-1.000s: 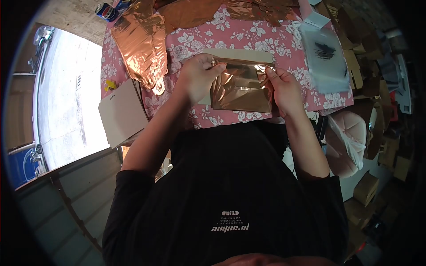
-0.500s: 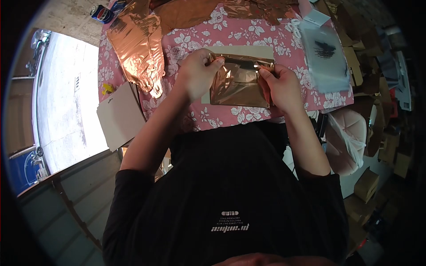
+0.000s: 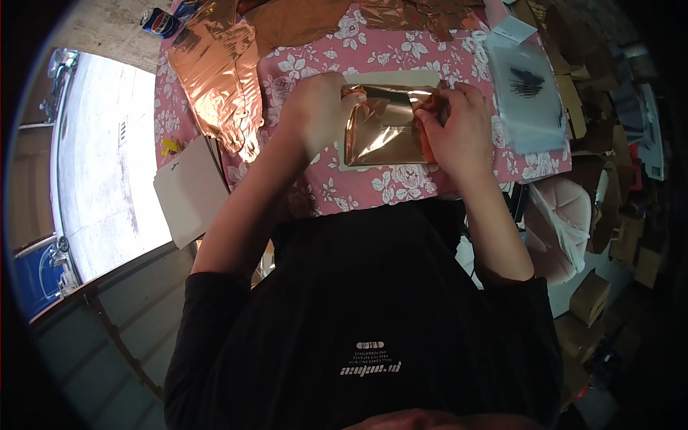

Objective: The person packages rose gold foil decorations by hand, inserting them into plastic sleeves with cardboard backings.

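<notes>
A shiny copper-coloured foil sheet (image 3: pixel 383 140) lies over a pale cardboard sheet (image 3: pixel 401 79), whose far edge shows beyond the foil. At the foil's far left corner, my left hand (image 3: pixel 319 111) is closed, its thumb on the edge and most fingers hidden behind the back of the hand. My right hand (image 3: pixel 464 132) pinches the right side of the foil between thumb and fingers. Bright reflections and creases run across the foil.
A pink floral cloth (image 3: pixel 408 185) covers the table. More copper foil (image 3: pixel 222 79) lies at the far left. Pale boards (image 3: pixel 190 190) rest at the left edge, near a Pepsi can (image 3: pixel 159 23). Clear plastic bags (image 3: pixel 530 107) and a white box (image 3: pixel 512 29) lie right.
The foil has moved slightly away from me and now lies flatter over the cardboard. Both hands have shifted, the right one moving a little up and across the foil's right edge.
</notes>
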`<state>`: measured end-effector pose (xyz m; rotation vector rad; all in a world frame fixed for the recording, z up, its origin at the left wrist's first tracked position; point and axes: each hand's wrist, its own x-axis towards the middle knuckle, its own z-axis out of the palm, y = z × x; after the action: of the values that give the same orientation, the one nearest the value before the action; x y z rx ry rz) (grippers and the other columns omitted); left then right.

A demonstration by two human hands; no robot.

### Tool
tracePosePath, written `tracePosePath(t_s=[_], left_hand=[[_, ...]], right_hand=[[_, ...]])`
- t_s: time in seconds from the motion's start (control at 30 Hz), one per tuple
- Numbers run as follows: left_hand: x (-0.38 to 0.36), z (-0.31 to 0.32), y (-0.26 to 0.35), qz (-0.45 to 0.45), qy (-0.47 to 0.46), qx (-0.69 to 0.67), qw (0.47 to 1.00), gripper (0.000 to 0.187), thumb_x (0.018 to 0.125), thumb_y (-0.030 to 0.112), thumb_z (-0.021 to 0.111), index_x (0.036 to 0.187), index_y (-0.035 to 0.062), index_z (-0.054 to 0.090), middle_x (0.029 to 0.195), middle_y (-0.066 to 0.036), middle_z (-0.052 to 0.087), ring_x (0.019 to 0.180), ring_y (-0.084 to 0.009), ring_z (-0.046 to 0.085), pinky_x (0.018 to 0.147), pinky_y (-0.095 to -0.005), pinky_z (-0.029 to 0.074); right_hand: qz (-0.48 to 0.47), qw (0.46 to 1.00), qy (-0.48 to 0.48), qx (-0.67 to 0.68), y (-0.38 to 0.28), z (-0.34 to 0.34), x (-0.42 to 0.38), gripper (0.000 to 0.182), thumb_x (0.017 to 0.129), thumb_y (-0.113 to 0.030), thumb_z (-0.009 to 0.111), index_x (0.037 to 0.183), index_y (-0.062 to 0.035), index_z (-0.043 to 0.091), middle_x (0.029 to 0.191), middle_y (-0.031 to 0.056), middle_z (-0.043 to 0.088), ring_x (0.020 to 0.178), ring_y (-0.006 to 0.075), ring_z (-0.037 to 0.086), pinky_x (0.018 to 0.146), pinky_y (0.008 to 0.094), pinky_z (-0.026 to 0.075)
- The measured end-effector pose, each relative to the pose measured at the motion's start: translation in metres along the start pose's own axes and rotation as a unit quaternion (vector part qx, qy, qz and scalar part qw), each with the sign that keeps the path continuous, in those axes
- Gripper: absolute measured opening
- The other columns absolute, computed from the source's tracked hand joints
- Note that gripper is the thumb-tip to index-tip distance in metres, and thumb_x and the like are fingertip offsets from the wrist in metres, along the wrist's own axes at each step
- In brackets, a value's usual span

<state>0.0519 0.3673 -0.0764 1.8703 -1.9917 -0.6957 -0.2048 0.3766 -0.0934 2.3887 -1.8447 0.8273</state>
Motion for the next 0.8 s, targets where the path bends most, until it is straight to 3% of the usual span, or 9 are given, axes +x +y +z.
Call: tracePosePath(t_s=[0.03, 0.1, 0.23, 0.3, 0.43, 0.5, 0.6, 0.73, 0.8], left_hand=[[0.004, -0.001, 0.001, -0.001, 0.0, 0.0, 1.0, 0.045, 0.102, 0.04, 0.072, 0.098, -0.0049, 0.073, 0.092, -0.027, 0.073, 0.092, -0.0459, 0.073, 0.084, -0.053, 0.056], [0.011, -0.006, 0.003, -0.034, -0.05, -0.021, 0.998, 0.044, 0.103, 0.039, 0.071, 0.099, -0.0042, 0.074, 0.091, -0.027, 0.073, 0.091, -0.0451, 0.073, 0.084, -0.0516, 0.057], [0.016, -0.006, 0.004, -0.043, -0.064, -0.031, 0.997, 0.041, 0.103, 0.037, 0.071, 0.101, -0.0036, 0.075, 0.091, -0.026, 0.074, 0.089, -0.0441, 0.073, 0.083, -0.0505, 0.057], [0.017, -0.002, 0.001, -0.04, -0.044, -0.037, 0.998, 0.042, 0.101, 0.036, 0.077, 0.096, -0.005, 0.073, 0.077, -0.021, 0.069, 0.07, -0.0288, 0.069, 0.068, -0.0453, 0.053], [0.017, 0.004, -0.007, -0.003, -0.031, -0.014, 0.999, 0.037, 0.099, 0.032, 0.078, 0.096, -0.0045, 0.073, 0.078, -0.022, 0.068, 0.071, -0.0333, 0.069, 0.07, -0.0466, 0.053], [0.018, 0.007, -0.014, 0.071, 0.001, -0.016, 0.997, 0.032, 0.098, 0.028, 0.078, 0.095, -0.0038, 0.072, 0.083, -0.024, 0.069, 0.075, -0.04, 0.069, 0.072, -0.0481, 0.054], [0.018, 0.006, -0.017, 0.079, 0.018, 0.047, 0.996, 0.028, 0.096, 0.026, 0.075, 0.098, -0.0011, 0.074, 0.094, -0.024, 0.073, 0.089, -0.0443, 0.072, 0.08, -0.052, 0.058], [0.015, 0.009, -0.015, 0.08, 0.025, 0.059, 0.995, 0.029, 0.095, 0.027, 0.077, 0.097, -0.0018, 0.072, 0.096, -0.024, 0.072, 0.09, -0.0445, 0.072, 0.08, -0.0522, 0.058], [0.012, 0.01, -0.013, 0.072, 0.054, 0.086, 0.992, 0.031, 0.094, 0.026, 0.079, 0.104, -0.002, 0.07, 0.1, -0.024, 0.073, 0.09, -0.0457, 0.072, 0.079, -0.0538, 0.058]], right_hand=[[0.0, 1.0, -0.001, 0.0, 0.003, -0.002, 0.006, 0.039, 0.087, -0.022, 0.088, 0.117, -0.0013, 0.074, 0.12, 0.019, 0.07, 0.113, 0.0394, 0.066, 0.1, 0.0476, 0.054], [0.02, 0.989, -0.088, 0.116, 0.012, -0.004, 0.021, 0.055, 0.085, -0.017, 0.089, 0.133, -0.002, 0.068, 0.127, 0.0194, 0.07, 0.121, 0.0387, 0.064, 0.107, 0.0476, 0.052], [-0.025, 0.988, -0.07, 0.137, 0.024, 0.002, 0.039, 0.066, 0.084, -0.012, 0.088, 0.144, -0.0044, 0.062, 0.131, 0.0178, 0.07, 0.126, 0.0386, 0.062, 0.11, 0.0472, 0.05], [-0.125, 0.976, -0.113, 0.142, 0.031, 0.004, 0.047, 0.063, 0.085, -0.01, 0.086, 0.144, -0.0067, 0.064, 0.133, 0.0151, 0.07, 0.127, 0.0384, 0.062, 0.11, 0.0471, 0.05], [-0.163, 0.962, -0.178, 0.132, 0.03, -0.001, 0.049, 0.058, 0.086, -0.01, 0.084, 0.141, -0.008, 0.066, 0.133, 0.0142, 0.07, 0.128, 0.038, 0.061, 0.111, 0.047, 0.049], [-0.136, 0.96, -0.193, 0.149, 0.025, -0.008, 0.044, 0.053, 0.086, -0.011, 0.084, 0.136, -0.0059, 0.069, 0.134, 0.0138, 0.069, 0.129, 0.0374, 0.061, 0.113, 0.0467, 0.049], [-0.147, 0.964, -0.156, 0.155, 0.026, -0.004, 0.033, 0.051, 0.086, -0.012, 0.085, 0.134, -0.0043, 0.069, 0.136, 0.0132, 0.068, 0.128, 0.0367, 0.062, 0.113, 0.0465, 0.049], [-0.168, 0.962, -0.155, 0.15, 0.032, 0.009, 0.026, 0.051, 0.085, -0.012, 0.084, 0.134, -0.004, 0.069, 0.139, 0.0123, 0.067, 0.13, 0.0357, 0.062, 0.112, 0.0462, 0.05], [-0.183, 0.968, -0.134, 0.108, 0.03, 0.013, 0.022, 0.049, 0.087, -0.013, 0.082, 0.133, -0.0041, 0.07, 0.141, 0.0115, 0.066, 0.131, 0.0346, 0.062, 0.112, 0.0464, 0.05]])
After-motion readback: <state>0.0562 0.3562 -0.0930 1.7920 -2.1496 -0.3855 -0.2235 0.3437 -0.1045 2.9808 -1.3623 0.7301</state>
